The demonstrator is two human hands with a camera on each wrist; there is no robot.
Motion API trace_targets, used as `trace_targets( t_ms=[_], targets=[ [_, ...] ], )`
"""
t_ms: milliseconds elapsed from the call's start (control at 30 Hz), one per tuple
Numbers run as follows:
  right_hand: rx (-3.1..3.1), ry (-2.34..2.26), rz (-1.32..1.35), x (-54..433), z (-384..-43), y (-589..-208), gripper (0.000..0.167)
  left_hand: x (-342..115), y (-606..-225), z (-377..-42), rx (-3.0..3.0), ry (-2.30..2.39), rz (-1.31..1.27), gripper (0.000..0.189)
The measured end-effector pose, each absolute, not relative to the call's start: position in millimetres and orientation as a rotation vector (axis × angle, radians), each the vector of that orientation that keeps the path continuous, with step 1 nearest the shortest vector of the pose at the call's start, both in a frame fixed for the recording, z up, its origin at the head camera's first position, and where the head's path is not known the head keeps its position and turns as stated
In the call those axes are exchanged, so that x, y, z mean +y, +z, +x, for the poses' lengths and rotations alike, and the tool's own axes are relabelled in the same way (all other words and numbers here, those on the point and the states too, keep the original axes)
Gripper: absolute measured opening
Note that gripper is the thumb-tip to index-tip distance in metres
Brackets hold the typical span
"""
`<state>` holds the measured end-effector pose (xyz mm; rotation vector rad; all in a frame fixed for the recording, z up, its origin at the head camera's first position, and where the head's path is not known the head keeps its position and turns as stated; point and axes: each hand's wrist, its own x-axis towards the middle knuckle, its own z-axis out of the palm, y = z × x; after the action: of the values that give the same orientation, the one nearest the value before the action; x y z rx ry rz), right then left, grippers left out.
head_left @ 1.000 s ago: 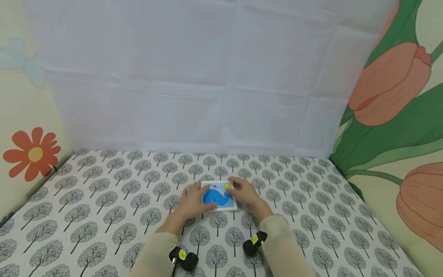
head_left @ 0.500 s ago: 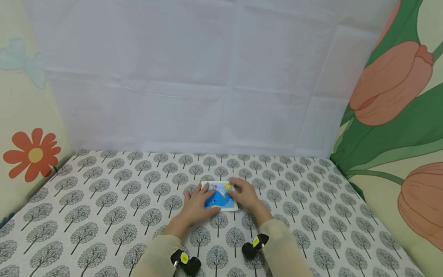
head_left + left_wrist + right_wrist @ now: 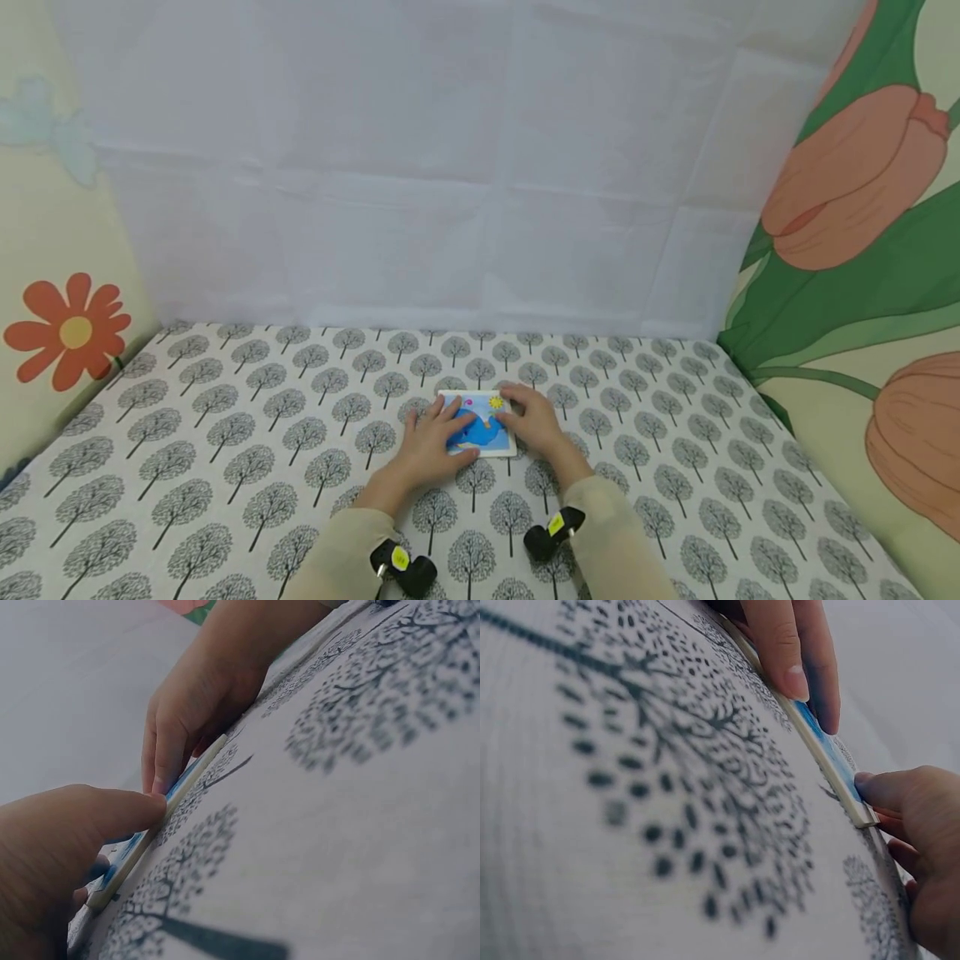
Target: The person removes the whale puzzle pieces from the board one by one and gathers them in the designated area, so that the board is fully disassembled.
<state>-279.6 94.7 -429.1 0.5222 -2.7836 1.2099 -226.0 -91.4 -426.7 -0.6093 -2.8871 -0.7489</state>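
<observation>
A small, thin picture board (image 3: 486, 433) lies flat on the cloth, showing a blue animal and a yellow sun inside a cream border. My left hand (image 3: 427, 448) rests over its left part, fingers spread across the picture and thumb at the near edge. At the right edge, my right hand (image 3: 536, 422) pinches the board. In the right wrist view, the right thumb (image 3: 885, 789) lies on top of the board's corner and the other fingers sit beside and below the rim. The left wrist view shows the board's pale side edge (image 3: 124, 877); the hands cover much of its face.
A white cloth with black tree prints (image 3: 270, 504) covers the table. Behind it hangs a creased white sheet (image 3: 390, 192). Painted walls with flowers flank both sides. A black wrist camera (image 3: 403, 568) sits on the left sleeve, another (image 3: 553, 533) on the right.
My left hand has shifted slightly right, further over the picture, with its fingers covering more of the blue animal. The right hand and the board stay nearly in place.
</observation>
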Motion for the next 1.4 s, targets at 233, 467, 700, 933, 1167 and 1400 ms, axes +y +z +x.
trace_targets(
  t_ms=[233,467,700,933,1167,1400],
  targets=[
    [-2.806,1.211,0.5,93.4,-282.2,-425.4,0.036,-91.4,-424.4,-224.2,-2.889,-0.694,-0.642,0.047],
    [-2.828,1.281,0.437,94.1,-284.1,-421.5,0.029,-90.9,-423.5,-222.8,-2.917,-0.612,-0.689,0.043],
    [-2.833,1.33,0.395,93.6,-283.5,-421.4,0.029,-90.4,-423.8,-221.5,-2.922,-0.601,-0.721,0.043],
    [-2.819,1.352,0.392,92.7,-282.6,-422.1,0.024,-89.3,-424.7,-222.0,-2.928,-0.573,-0.75,0.041],
    [-2.809,1.363,0.387,91.9,-283.1,-422.5,0.021,-87.5,-421.8,-220.3,-2.945,-0.568,-0.728,0.041],
    [-2.784,1.337,0.408,91.4,-281.6,-421.0,0.02,-88.5,-423.4,-219.9,-2.913,-0.617,-0.749,0.041]
  ],
)
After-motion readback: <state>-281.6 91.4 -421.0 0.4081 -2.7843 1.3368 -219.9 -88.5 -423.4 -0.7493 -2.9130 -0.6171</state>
